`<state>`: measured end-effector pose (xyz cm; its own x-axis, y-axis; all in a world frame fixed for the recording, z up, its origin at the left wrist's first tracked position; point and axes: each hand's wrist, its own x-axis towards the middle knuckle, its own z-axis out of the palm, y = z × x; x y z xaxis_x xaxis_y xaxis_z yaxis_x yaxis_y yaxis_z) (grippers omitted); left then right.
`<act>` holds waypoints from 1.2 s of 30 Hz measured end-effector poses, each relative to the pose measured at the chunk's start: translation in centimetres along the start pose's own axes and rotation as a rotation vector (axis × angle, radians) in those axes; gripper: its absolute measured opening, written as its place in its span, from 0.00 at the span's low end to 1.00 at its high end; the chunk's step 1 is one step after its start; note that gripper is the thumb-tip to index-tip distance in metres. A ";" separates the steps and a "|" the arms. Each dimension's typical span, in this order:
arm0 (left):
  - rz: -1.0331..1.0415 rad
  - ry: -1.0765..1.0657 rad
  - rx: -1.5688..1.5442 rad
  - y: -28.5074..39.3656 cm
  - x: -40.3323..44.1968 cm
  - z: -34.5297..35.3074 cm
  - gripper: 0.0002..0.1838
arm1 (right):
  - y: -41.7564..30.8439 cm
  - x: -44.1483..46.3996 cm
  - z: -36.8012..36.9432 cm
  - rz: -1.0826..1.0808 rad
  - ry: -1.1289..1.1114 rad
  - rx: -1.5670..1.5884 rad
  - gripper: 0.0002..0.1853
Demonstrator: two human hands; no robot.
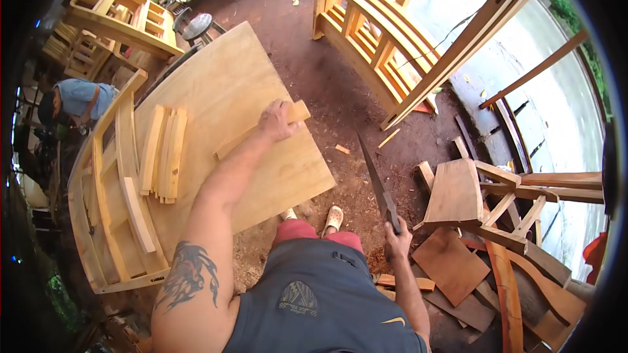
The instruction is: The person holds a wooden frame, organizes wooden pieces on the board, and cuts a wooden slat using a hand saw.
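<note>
My left hand (278, 121) is closed over a short wooden strip (299, 112), pressing it on a large plywood sheet (255, 59). One end of the strip sticks out past my fingers, near the sheet's right edge; its other end shows beside my forearm. Down at my right side, my right hand (396, 242) is wrapped round the handle of a handsaw (376, 180). The saw's blade points forward and away from the sheet, touching nothing I can see. Left of my left arm, several cut wooden strips (163, 150) lie side by side on the plywood.
A curved wooden frame (121, 170) rests on the sheet's left part. Another person (82, 101) bends at the far left. A tall slatted wooden frame (386, 46) stands ahead. A wooden chair (453, 189) and scrap boards (451, 265) crowd my right. Unfinished furniture (124, 16) stands back left.
</note>
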<state>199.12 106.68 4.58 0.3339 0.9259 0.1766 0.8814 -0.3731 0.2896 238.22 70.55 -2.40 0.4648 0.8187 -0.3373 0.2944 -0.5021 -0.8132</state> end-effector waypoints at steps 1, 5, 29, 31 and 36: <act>-0.013 0.015 -0.021 0.3 0.8 -1.5 0.33 | 3.4 -0.8 0.0 -0.035 0.052 0.010 0.22; -0.252 0.282 -0.253 1.9 5.1 -15.2 0.32 | 10.3 -4.0 -0.9 0.094 0.106 -0.100 0.22; -0.322 -0.084 0.063 -5.5 -8.1 -4.3 0.48 | 1.0 0.5 0.7 -0.036 0.023 -0.042 0.26; -0.276 -0.116 0.030 -2.9 -4.8 -3.2 0.47 | -2.6 0.1 0.5 -0.012 -0.024 0.091 0.27; -0.318 -0.305 0.006 -0.2 -0.2 -0.8 0.43 | -10.8 -2.5 -0.4 -0.207 -0.062 0.446 0.26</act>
<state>198.69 106.55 5.21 0.1279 0.9700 -0.2069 0.9580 -0.0669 0.2787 234.24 73.77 7.45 0.3796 0.9106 -0.1636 -0.0172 -0.1698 -0.9853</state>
